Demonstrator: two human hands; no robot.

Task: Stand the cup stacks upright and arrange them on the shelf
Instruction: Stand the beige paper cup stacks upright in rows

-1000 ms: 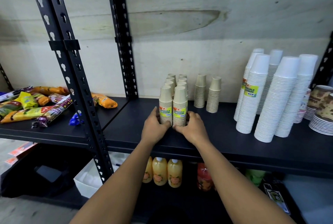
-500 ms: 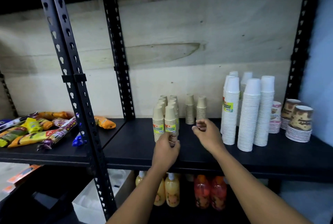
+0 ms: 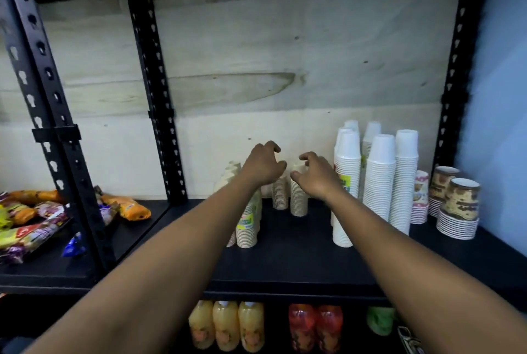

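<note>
Several small tan cup stacks stand upright on the black shelf (image 3: 299,254). A front labelled stack (image 3: 247,228) is partly hidden by my left forearm. Two plain tan stacks stand further back, one (image 3: 280,194) under my left hand and the other (image 3: 299,197) by my right. My left hand (image 3: 263,164) hovers over the tops of the back stacks with curled, spread fingers. My right hand (image 3: 315,174) is beside it, fingers apart around the top of the right back stack. Whether either hand touches a stack is unclear. Tall white cup stacks (image 3: 376,182) stand to the right.
Patterned paper cups and bowls (image 3: 456,205) sit at the far right. Snack packets (image 3: 31,225) lie on the left shelf beyond a black upright post (image 3: 57,137). Juice bottles (image 3: 225,325) stand on the shelf below.
Both hands left the front labelled stacks and rose toward the two plain stacks at the back. The camera tilted upward and pulled back.
</note>
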